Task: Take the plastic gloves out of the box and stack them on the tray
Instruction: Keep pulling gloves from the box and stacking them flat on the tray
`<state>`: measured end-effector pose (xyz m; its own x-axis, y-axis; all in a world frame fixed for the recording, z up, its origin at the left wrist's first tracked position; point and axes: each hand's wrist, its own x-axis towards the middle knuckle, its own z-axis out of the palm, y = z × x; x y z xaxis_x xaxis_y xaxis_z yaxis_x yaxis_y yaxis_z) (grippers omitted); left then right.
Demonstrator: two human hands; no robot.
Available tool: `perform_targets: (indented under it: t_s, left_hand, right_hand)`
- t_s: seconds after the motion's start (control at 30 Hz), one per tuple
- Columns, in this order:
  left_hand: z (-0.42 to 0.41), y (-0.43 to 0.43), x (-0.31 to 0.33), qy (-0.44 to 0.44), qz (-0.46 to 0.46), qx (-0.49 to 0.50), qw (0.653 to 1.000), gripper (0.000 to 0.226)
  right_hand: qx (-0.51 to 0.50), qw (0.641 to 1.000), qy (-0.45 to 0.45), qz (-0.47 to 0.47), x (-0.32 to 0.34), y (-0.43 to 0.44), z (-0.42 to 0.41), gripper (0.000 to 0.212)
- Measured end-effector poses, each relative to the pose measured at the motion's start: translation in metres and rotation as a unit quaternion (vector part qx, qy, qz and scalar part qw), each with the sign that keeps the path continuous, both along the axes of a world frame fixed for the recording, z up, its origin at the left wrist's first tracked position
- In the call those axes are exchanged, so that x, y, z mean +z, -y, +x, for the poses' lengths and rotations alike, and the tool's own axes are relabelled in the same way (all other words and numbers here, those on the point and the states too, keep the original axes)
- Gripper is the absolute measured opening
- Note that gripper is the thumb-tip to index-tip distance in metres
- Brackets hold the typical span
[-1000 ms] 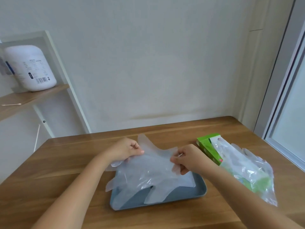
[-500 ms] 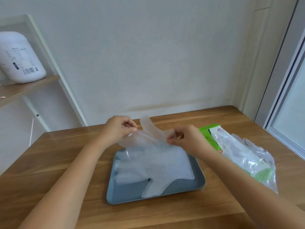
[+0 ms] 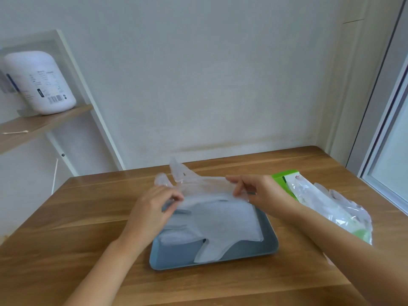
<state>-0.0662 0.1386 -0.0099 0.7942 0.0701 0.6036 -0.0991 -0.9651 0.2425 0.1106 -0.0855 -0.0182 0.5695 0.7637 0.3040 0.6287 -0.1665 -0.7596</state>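
A blue-grey tray (image 3: 270,246) lies on the wooden table in front of me, with a stack of clear plastic gloves (image 3: 218,221) spread over it. My left hand (image 3: 152,210) pinches the top glove (image 3: 198,184) at its left side. My right hand (image 3: 256,191) pinches the same glove at its right side. The glove is stretched between both hands over the tray's far edge, its fingers pointing away from me. To the right of the tray sits the green glove box (image 3: 284,180), with crumpled clear plastic (image 3: 331,206) spilling from it.
A wooden shelf (image 3: 39,127) at the left carries a white container (image 3: 39,82) and a cotton swab (image 3: 15,132). A wall runs behind the table (image 3: 66,228). A window frame (image 3: 388,120) stands at the right.
Both hands have lowered the top glove's near part onto the stack. My left hand has dropped toward the tray's left edge. The head view has tilted a little.
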Motion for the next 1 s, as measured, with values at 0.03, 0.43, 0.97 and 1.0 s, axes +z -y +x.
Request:
perform_targets:
  t_s: [0.03,0.43,0.97,1.0]
  left_hand:
    - [-0.002,-0.001,-0.010,-0.013,0.021,-0.011,1.000,0.017]
    - [-0.020,-0.004,-0.034,-0.170,0.007,0.147,0.974,0.023]
    - [0.048,0.058,-0.068,-0.438,0.005,0.067,0.896,0.089]
    - [0.048,0.058,-0.067,-0.443,0.009,0.070,0.894,0.094]
  right_hand:
    - [0.010,0.999,0.015,-0.026,-0.007,0.003,-0.001,0.027]
    - [0.022,0.967,0.136,-0.216,-0.024,0.017,-0.015,0.034]
    - [-0.068,0.932,0.225,-0.275,-0.020,0.018,-0.019,0.046]
    - [-0.072,0.938,0.224,-0.255,-0.018,0.012,-0.025,0.047]
